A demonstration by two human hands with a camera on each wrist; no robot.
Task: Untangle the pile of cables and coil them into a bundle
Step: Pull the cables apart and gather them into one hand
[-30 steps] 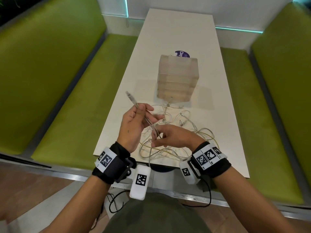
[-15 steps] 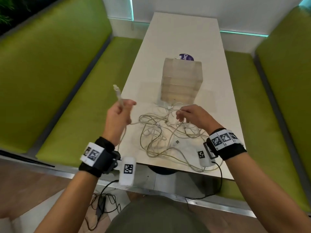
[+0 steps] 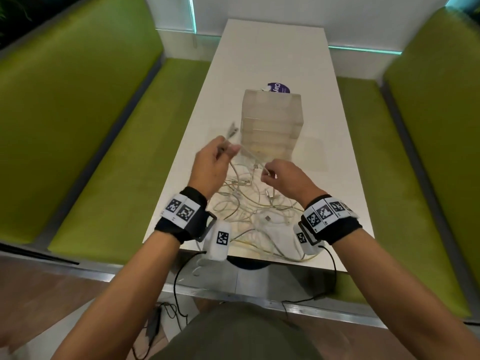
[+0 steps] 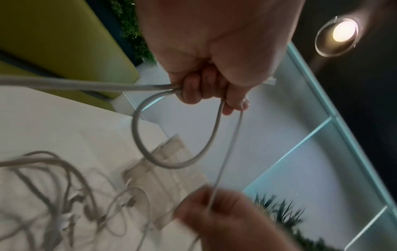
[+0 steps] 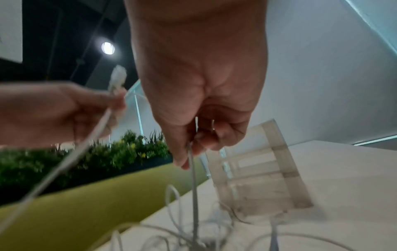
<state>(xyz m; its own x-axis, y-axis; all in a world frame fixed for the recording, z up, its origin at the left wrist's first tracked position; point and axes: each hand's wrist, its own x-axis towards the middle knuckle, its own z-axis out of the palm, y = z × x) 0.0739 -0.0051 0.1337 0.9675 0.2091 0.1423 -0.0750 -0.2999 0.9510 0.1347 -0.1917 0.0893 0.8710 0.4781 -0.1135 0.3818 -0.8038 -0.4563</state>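
Observation:
A tangle of pale cables [image 3: 249,203] lies on the white table [image 3: 272,53] near its front edge. My left hand [image 3: 215,162] is raised over the pile and grips one white cable [image 4: 148,149] in a small loop; its connector end [image 3: 232,131] sticks up past the fingers. My right hand [image 3: 280,175] pinches the same cable [image 5: 193,178] a short way along, and the strand runs taut between the two hands. In the right wrist view the cable drops from my right fingers [image 5: 204,144] into the pile.
A translucent plastic box [image 3: 271,120] stands just behind the pile, with a round purple sticker [image 3: 278,87] beyond it. Green benches [image 3: 109,157] flank the table on both sides. Black wires [image 3: 179,289] hang from my wristbands below the table edge.
Both hands have risen and come closer together above the pile. The left hand moved right with the connector end; the right hand now pinches the strand between them.

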